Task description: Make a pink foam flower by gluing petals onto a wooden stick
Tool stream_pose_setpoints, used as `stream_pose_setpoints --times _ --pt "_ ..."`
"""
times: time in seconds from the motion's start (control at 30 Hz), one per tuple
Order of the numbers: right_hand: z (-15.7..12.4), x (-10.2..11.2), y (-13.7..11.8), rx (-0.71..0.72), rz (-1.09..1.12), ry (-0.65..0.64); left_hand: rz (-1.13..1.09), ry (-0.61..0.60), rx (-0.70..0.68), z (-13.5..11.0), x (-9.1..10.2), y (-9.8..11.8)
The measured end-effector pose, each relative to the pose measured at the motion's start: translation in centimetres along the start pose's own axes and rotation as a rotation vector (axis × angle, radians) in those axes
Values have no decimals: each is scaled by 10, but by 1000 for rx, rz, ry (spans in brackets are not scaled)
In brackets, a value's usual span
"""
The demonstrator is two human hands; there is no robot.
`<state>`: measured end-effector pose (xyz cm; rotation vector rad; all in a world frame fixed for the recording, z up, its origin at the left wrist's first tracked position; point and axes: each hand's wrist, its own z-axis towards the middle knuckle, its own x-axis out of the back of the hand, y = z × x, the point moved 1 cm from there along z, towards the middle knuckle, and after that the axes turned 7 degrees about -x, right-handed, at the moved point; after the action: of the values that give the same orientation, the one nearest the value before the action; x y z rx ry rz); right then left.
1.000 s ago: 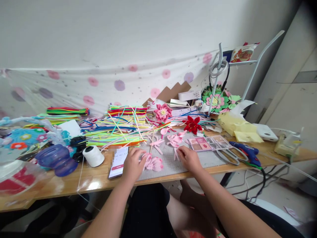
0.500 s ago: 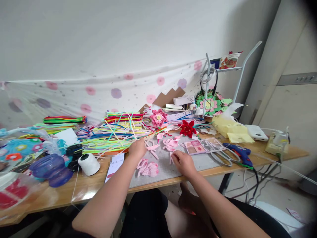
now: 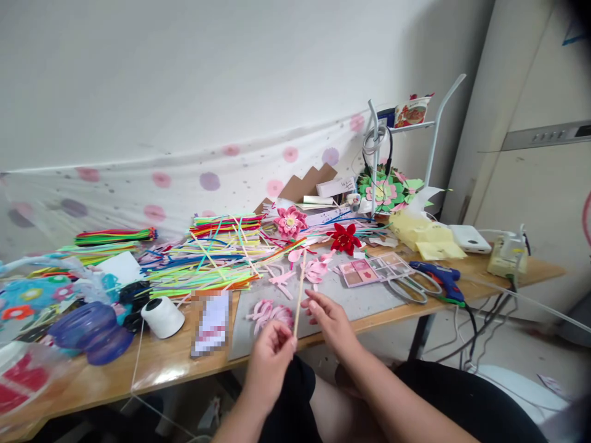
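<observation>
While the left hand (image 3: pixel 270 363) pinches the thin pale stick (image 3: pixel 300 294) near its lower end, the right hand (image 3: pixel 330 317) hangs just beside it, fingers partly spread, apparently gripping nothing; can't tell if a fingertip touches the shaft. Stick is held up over the near part of the grey mat (image 3: pixel 241 341), tip pointing away from the body. Should be light and stiff, may snap if bent hard; low-end pinch looks fine, mid-shaft suits a second hold.

Just beyond the left hand, pink looped petals (image 3: pixel 264 312) lie on the mat: probably soft, easily crushed, so take them by the base, not the loops. Second pink bundle (image 3: pixel 317 269) farther back, past the stick. Then red flower (image 3: pixel 344 239). Far side of worktop (image 3: pixel 173 358): heaped pipe cleaners (image 3: pixel 217 246), pink flower (image 3: pixel 290 222).
</observation>
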<state>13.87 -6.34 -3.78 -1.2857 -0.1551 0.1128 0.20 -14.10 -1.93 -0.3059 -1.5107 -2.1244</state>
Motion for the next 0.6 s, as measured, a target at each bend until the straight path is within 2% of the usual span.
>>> stream_pose_setpoints --times 0.1,0.2,0.4,0.6 --pt "-25 -6 -3 -123 113 -20 -178 -116 76 -27 -19 3" --pt "-46 0 -7 -198 184 -30 -244 -189 94 -27 -19 9" --pt "-75 7 -18 -153 107 -202 -467 -65 161 2 -12 28" --pt "-94 17 -18 -184 74 -185 -661 -2 196 6 -16 49"
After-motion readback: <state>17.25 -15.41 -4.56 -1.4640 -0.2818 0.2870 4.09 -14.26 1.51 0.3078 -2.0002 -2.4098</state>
